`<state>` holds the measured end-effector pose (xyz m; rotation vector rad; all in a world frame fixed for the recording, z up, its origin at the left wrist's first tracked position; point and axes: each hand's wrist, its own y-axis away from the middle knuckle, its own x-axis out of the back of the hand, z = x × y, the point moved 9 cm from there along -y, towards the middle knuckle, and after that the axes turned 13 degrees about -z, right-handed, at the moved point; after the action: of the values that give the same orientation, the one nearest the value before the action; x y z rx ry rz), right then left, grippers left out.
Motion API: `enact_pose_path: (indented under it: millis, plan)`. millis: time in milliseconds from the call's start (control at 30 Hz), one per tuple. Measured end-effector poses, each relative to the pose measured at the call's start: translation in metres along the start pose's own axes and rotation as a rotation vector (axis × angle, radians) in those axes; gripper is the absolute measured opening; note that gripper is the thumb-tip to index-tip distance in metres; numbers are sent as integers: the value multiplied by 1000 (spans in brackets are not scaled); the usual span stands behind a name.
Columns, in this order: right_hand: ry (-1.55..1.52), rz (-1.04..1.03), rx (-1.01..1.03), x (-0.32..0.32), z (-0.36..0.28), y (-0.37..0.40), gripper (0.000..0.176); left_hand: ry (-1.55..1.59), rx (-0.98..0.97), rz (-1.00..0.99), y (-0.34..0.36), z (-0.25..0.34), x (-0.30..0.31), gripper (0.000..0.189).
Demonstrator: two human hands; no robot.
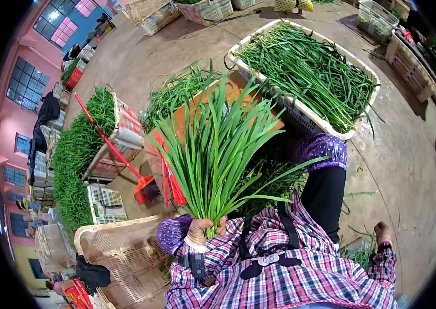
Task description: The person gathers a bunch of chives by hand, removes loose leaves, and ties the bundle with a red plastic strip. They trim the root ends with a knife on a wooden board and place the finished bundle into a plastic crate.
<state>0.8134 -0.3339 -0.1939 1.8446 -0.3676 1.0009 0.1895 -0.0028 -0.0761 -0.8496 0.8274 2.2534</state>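
My left hand (198, 233) is closed round the base of a bunch of garlic chives (215, 149). Its long flat green leaves fan upward in front of my lap, with a few stray ones leaning right. My right hand (382, 233) hangs low at my right side above the floor, away from the bunch; its fingers are too small and turned away to read. Behind the bunch is an orange board (274, 123), partly covered by the leaves. Red strips (171, 180) hang at its left edge. More loose greens (176, 92) lie beyond it.
A white crate (375, 98) full of chives stands ahead right. To the left are another heaped crate (125, 123) and a red-handled dustpan (147, 189). A tan crate (86, 232) sits by my left knee. Loose leaves (359, 250) lie on the floor at right.
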Motion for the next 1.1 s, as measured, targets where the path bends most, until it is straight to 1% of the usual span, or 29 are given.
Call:
enact_pose_path:
  millis: [33, 67, 100, 167, 200, 233, 300, 333, 367, 400, 433, 467, 500, 567, 600, 633, 700, 733, 767, 800, 900, 967, 1000, 1033, 1100]
  plan:
    - [63, 4, -50, -12, 29, -6, 18, 7, 1, -51, -1, 1, -5, 39]
    - [45, -50, -118, -6, 19, 19, 17, -30, -19, -76, -3, 5, -10, 39]
    - [13, -121, -188, -11, 30, 27, 19, -30, -16, -73, -3, 5, -13, 39]
    - [148, -314, -233, -37, 49, 22, 22, 21, -46, -74, -3, 5, -18, 37]
    - [166, -375, -202, -27, 11, 42, 32, -17, -71, -27, -3, 7, -17, 37]
    - [166, -377, -202, -24, 4, 34, 32, -18, -71, -26, -3, 7, -19, 37]
    - [140, -212, -40, -17, -23, 10, 42, -27, -68, -45, -2, 5, -22, 39]
    - [4, -151, 97, -12, -44, -3, 44, 40, -55, -114, -2, 2, -24, 43]
    - [-134, -88, 231, -3, -66, -20, 46, 36, -47, -116, -1, 1, -23, 43]
    - [-350, -82, 279, 0, -85, -45, 41, 59, -53, -146, -2, 1, -26, 42]
    - [-312, -57, 409, 19, -134, -44, 36, 83, -63, -178, -3, 0, -29, 42]
    - [-382, -51, 484, 37, -177, -44, 35, 94, -80, -99, -2, 1, -32, 39]
    - [-515, -73, 576, 50, -215, -43, 33, 47, -99, -117, -2, 3, -33, 38]
    - [-525, -55, 715, 87, -300, -14, 27, 107, -108, -132, 1, 1, -33, 38]
    - [-636, -89, 826, 99, -336, -1, 25, 93, -97, -153, 3, 0, -32, 39]
    - [-589, -78, 915, 113, -371, 14, 24, 90, -99, -151, 5, -1, -34, 39]
    - [-589, -110, 1040, 136, -430, 46, 21, 100, -117, -89, 9, -1, -34, 40]
    - [-571, -106, 1095, 146, -457, 66, 17, 95, -112, -108, 10, -3, -31, 40]
    - [-436, 6, 1232, 161, -483, 93, 14, 91, -116, -103, 12, -3, -33, 40]
    - [-531, -61, 1362, 164, -502, 104, 13, 103, -117, -111, 13, -3, -37, 40]
    - [-522, -92, 1571, 172, -551, 135, 13, 119, -125, -140, 14, -1, -45, 41]
    - [-466, -51, 1642, 170, -578, 142, 11, 68, -130, -72, 18, 1, -48, 41]
    - [-440, -35, 1718, 170, -589, 148, 9, 58, -133, -25, 19, 1, -51, 41]
    - [-360, 65, 1737, 166, -600, 146, 9, 57, -136, -23, 22, 0, -47, 41]
    - [-239, 75, 1791, 152, -622, 137, 9, 54, -79, -113, 26, -8, -45, 46]
